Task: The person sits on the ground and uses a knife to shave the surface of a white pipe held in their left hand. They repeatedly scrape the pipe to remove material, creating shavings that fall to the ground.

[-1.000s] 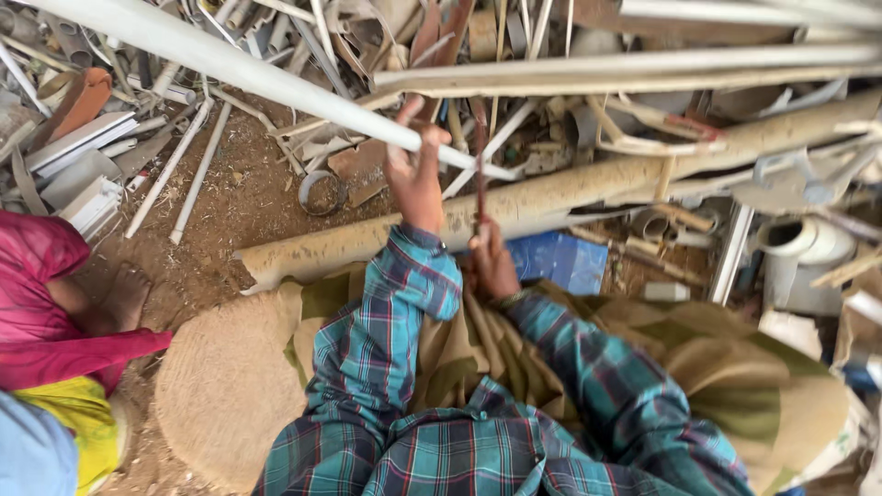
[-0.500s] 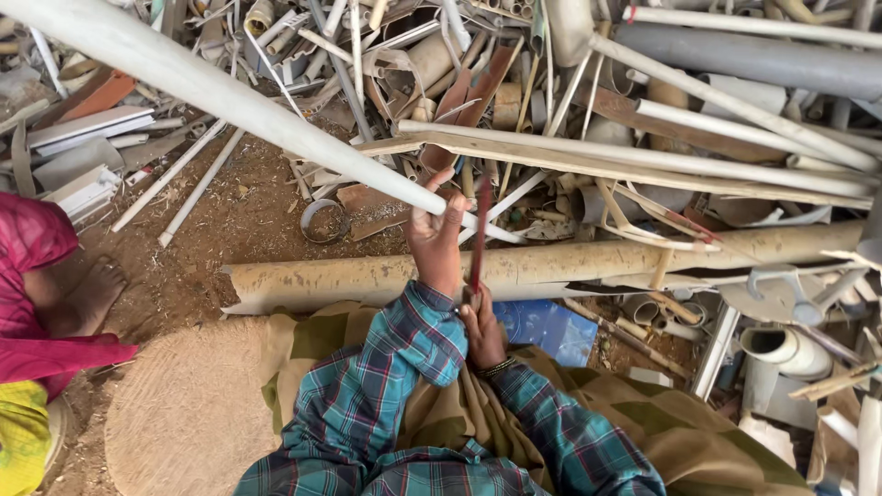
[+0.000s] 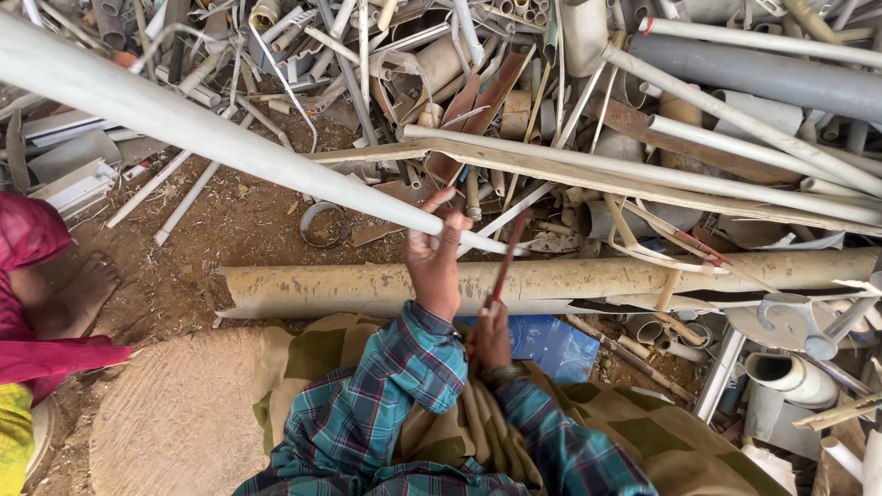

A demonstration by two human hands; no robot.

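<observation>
The left hand [image 3: 435, 262] grips the end of a long white pipe [image 3: 211, 138] that runs up and away to the left, above the dirt ground [image 3: 230, 234]. The right hand [image 3: 491, 335] is closed around a thin red tool [image 3: 507, 260] that points up at the pipe's end; it is blurred, so I cannot tell what kind it is. Right under both hands lies a fat, dusty tan pipe [image 3: 367, 287], split along its side. Behind it a big pile of pipes [image 3: 643, 110] blocks the way, grey, white and brown, round, bent and cracked. A blue sheet [image 3: 551, 342] lies just beside the right hand. A round woven mat [image 3: 165, 413] sits at lower left. Another person's bare foot [image 3: 78, 298] and pink cloth [image 3: 37, 248] are at the left edge.
</observation>
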